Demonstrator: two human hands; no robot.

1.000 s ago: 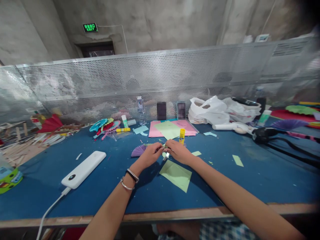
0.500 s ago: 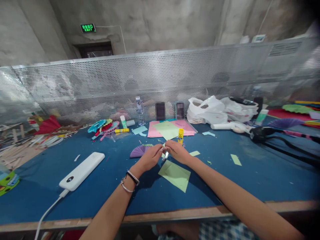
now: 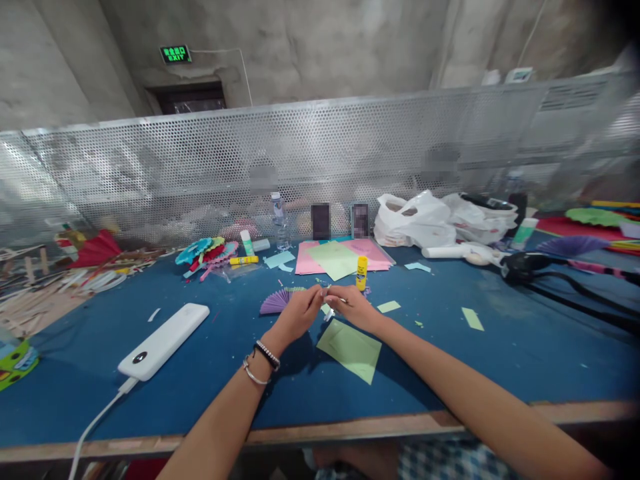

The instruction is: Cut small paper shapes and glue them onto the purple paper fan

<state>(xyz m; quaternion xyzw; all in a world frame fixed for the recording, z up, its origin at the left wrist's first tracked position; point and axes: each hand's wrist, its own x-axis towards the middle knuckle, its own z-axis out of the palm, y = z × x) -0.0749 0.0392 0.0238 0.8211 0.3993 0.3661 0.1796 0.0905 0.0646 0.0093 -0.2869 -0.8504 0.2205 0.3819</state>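
Observation:
My left hand (image 3: 296,312) and my right hand (image 3: 353,305) meet over the blue table (image 3: 150,400), fingers pinched together on a small folded piece of paper (image 3: 326,293) held between them. Under my right wrist lies a light green paper sheet (image 3: 351,349). A purple folded paper fan (image 3: 277,301) lies just left of my left hand. A yellow glue stick (image 3: 361,273) stands upright just beyond my right hand.
A white power bank (image 3: 163,341) with a cable lies at the left. Pink and green sheets (image 3: 340,257), colourful paper fans (image 3: 205,253), a water bottle (image 3: 281,220), white plastic bags (image 3: 425,220) and a black cable (image 3: 565,280) sit further back. Perforated metal screen (image 3: 300,160) behind.
Both hands stay together on the small paper, shifting slightly away from me; the view has drifted a little.

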